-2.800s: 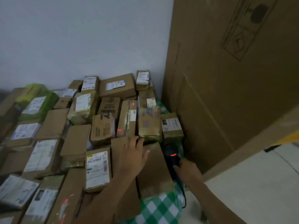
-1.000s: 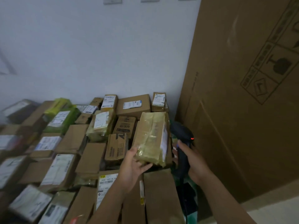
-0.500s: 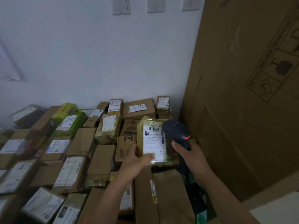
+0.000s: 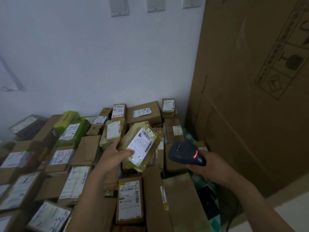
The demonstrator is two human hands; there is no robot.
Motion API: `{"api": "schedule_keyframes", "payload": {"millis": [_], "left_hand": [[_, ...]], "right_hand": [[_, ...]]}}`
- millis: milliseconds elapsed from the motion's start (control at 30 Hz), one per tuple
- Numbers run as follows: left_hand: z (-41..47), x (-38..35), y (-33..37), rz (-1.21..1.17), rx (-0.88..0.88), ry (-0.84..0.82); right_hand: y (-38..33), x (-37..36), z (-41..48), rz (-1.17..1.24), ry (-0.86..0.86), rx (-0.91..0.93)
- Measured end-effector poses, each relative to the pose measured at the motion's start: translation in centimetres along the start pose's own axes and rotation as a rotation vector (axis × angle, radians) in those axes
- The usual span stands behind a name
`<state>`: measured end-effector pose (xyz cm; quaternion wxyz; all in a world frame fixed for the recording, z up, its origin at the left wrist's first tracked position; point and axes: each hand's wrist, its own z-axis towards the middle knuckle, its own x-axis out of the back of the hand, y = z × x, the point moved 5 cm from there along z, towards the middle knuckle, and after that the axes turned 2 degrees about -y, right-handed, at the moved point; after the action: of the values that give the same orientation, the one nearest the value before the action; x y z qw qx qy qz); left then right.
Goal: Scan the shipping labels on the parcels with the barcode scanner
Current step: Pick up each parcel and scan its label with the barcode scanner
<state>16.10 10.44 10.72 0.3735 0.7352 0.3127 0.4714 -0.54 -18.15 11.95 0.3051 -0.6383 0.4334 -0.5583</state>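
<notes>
My left hand (image 4: 112, 156) holds a parcel wrapped in yellowish tape (image 4: 142, 144) above the pile, thumb across its lower edge. Its white shipping label (image 4: 142, 146) with barcodes faces up and is tilted to the right. My right hand (image 4: 210, 166) grips the handle of a dark barcode scanner (image 4: 184, 153) with a red light glowing on its top. The scanner head sits just right of the parcel, a short gap apart, pointing left toward it.
Several cardboard parcels with white labels (image 4: 128, 200) cover the surface below and to the left, some wrapped in green (image 4: 71, 131). A very tall cardboard box (image 4: 250, 97) stands close on the right. A white wall (image 4: 83, 64) runs behind the pile.
My left hand picked the taped parcel off the pile, turned its label up and tilted it rightward. The scanner rose, then drew back to the right of the parcel.
</notes>
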Motion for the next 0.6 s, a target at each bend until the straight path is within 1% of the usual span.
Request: {"api": "schedule_keyframes", "payload": {"millis": [300,600], "left_hand": [[0.2,-0.3,-0.4,0.063,-0.007,-0.027],[0.3,0.1,-0.7,0.034,-0.019,0.002]], "right_hand": [[-0.6,-0.2,0.8,-0.073,-0.036,0.001],[-0.9,-0.7,1.6,-0.100,-0.076,-0.001]]}}
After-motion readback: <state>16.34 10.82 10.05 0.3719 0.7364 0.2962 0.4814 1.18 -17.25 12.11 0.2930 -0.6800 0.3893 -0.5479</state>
